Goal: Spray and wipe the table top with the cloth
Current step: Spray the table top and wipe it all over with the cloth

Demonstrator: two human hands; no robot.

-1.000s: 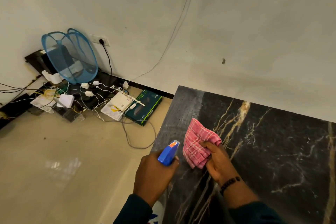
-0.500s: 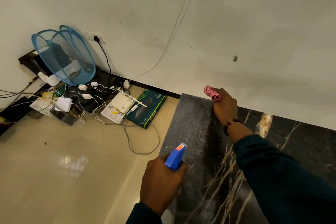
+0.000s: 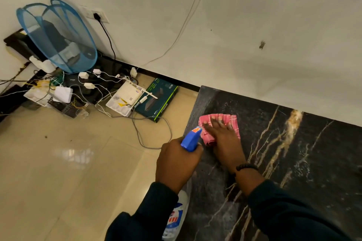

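Cloth pulled back from far edge

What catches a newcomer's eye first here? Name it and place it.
The pink cloth pressed flat by the right hand near the dark marble table corner. Beside it, the left hand grips a blue spray bottle. Far left, a blue mesh hamper stands over tangled cables.
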